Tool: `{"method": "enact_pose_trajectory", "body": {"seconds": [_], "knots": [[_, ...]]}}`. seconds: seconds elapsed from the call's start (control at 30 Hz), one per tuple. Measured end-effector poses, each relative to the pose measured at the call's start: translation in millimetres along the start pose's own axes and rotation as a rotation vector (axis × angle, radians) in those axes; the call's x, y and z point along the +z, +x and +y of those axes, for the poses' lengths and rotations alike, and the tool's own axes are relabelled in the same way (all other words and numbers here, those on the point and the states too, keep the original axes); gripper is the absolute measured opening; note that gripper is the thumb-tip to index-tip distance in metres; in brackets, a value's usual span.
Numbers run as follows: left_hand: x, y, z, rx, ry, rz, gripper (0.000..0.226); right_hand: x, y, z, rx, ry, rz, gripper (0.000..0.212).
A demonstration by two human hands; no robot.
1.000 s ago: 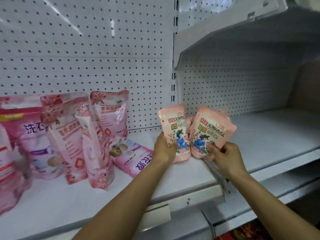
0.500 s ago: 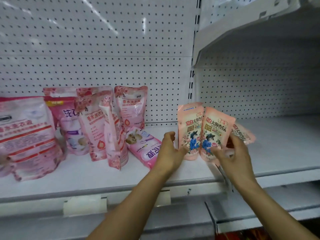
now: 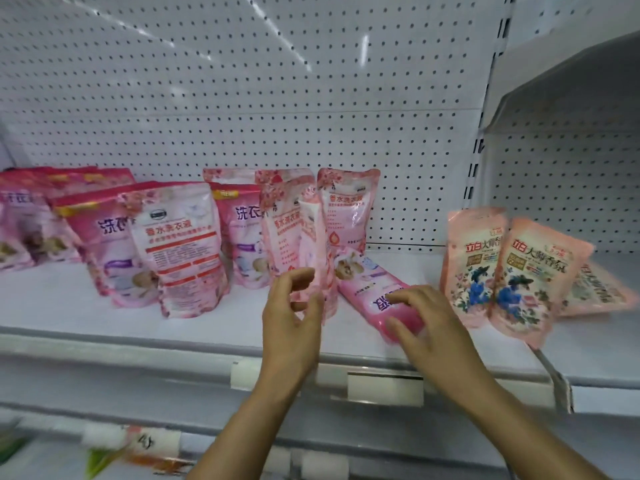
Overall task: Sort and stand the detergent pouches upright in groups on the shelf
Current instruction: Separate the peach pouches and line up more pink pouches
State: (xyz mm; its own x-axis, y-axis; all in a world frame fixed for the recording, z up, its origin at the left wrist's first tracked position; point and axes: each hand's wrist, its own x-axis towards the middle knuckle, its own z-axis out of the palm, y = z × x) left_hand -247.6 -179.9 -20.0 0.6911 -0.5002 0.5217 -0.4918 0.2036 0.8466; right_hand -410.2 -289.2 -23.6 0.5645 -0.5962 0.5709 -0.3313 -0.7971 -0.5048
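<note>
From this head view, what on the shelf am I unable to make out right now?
- Third peach pouch, head view: lying behind the two upright peach pouches, which cover its left part; its print is blurred.
- Lying pink pouch: the right hand covers its near end, so contact cannot be told.
- Left hand: whether its fingers touch the thin pink pouch is unclear.
- Far-left pouches: cut by the frame edge.
- Lower shelf items: blurred.

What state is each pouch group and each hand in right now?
Two peach pouches: upright, released.
Third peach pouch: lying behind them.
Pink pouch: lying flat under right hand.
Left hand: fingers curled at an edge-on pouch.
</note>
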Motion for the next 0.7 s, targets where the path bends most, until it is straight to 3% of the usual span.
{"method": "enact_pose_trajectory", "body": {"seconds": [0.1, 0.17, 0.33, 0.5, 0.6, 0.7], "knots": [[-20, 21, -12, 0.007, 0.043, 0.033, 0.026, 19, 18, 1, 0.123, -0.235, -0.23, 0.065], [-34, 40, -18, 0.0, 0.048, 0.079, 0.031, 31, 29, 2, 0.186, -0.436, -0.333, 0.073], [-58, 102, -39, -0.102, 0.079, 0.08, 0.057, 45, 45, -1, 0.114, -0.704, -0.255, 0.034], [-47, 141, -57, -0.073, 0.071, 0.078, 0.078, 50, 42, -7, 0.146, -0.744, -0.248, 0.03], [-43, 152, -55, -0.071, 0.009, 0.141, 0.08, 46, 39, -10, 0.22, -0.693, -0.181, 0.027], [-47, 165, -52, -0.118, 0.003, 0.189, 0.076, 44, 34, -16, 0.26, -0.83, -0.156, 0.019]]}}
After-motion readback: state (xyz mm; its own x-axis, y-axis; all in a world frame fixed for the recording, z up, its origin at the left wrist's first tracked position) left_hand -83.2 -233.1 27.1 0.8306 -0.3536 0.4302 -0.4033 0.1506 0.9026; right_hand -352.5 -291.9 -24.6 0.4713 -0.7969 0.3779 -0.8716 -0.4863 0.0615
